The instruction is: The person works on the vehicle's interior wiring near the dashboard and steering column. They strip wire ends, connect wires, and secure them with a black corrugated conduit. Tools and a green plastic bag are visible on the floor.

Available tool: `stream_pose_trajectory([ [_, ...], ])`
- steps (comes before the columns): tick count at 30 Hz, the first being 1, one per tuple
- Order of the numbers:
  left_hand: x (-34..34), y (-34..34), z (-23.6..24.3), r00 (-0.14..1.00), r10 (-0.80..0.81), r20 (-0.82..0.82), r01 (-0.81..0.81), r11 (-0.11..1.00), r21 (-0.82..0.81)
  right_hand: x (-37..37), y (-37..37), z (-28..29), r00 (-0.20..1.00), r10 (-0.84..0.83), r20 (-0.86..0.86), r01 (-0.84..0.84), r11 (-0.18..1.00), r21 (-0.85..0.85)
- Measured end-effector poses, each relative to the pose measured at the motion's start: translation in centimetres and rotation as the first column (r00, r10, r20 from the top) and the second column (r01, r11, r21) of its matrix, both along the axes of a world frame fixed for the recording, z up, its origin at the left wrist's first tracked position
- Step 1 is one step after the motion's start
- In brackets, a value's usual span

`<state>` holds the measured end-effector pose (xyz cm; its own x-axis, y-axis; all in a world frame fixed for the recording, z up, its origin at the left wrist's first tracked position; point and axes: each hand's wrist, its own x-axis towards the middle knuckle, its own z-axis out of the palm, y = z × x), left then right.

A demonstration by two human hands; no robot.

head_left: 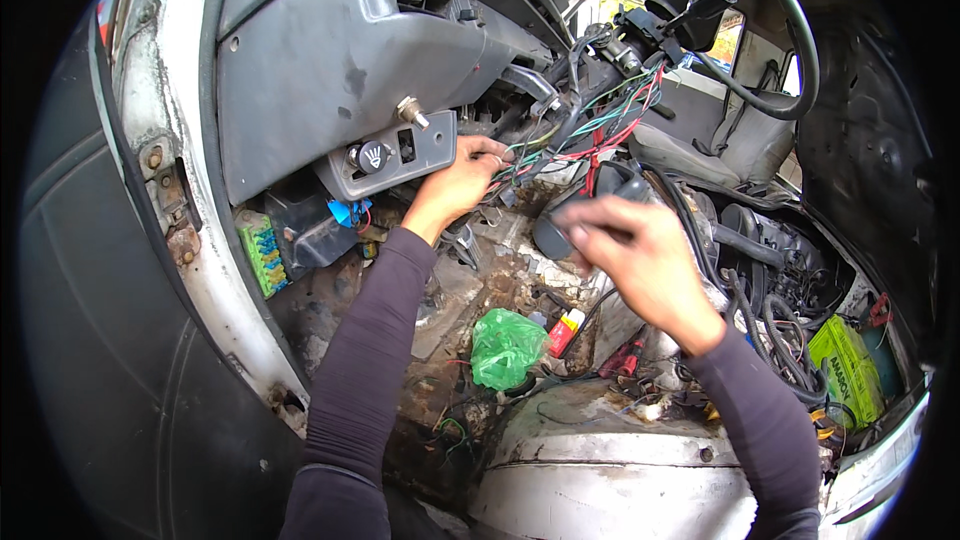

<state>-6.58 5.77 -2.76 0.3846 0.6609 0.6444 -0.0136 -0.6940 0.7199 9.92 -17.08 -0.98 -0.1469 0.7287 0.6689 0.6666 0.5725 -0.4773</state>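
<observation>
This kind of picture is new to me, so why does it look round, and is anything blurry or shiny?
Head view: fisheye distortion gives dark rounded borders and seems to bow the white door frame; head view: the right hand is smeared, likely motion blur, while the left hand looks sharper; head view: bright glints on the green bag.

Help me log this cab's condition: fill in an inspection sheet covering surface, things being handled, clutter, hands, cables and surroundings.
Surface: floor stained and dirty.
Things being handled: coloured wires, loosely bundled, running from near the steering wheel.
Clutter: green plastic bag; red-and-white container beside it.
Hands: left hand at the wires, grip unclear; right hand blurred, any hold unclear.
Cables: black cables at the right, near engine parts.
Surroundings: grey dashboard panel at upper left; lime-green box at lower right.
</observation>
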Motion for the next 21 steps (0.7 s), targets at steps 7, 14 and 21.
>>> stream_pose_trajectory([
  [7, -1.1, -0.5, -1.3, 0.94, -0.22, 0.26, 0.232, 0.972, -0.019, -4.5, 10.4, 0.3, 0.748, 0.183, -0.638, -0.23, 0.973, 0.01],
  [14, -0.9, -1.1, -1.9, 0.969, -0.077, 0.233, 0.069, 0.997, 0.041, -3.4, 13.9, -0.6, 0.717, 0.055, -0.695, -0.089, 0.996, -0.014],
  [21, -0.5, -1.3, -0.9, 0.977, -0.048, 0.207, 0.067, 0.994, -0.09, -2.0, 15.2, 0.0, 0.789, -0.017, -0.615, -0.045, 0.995, -0.086],
])
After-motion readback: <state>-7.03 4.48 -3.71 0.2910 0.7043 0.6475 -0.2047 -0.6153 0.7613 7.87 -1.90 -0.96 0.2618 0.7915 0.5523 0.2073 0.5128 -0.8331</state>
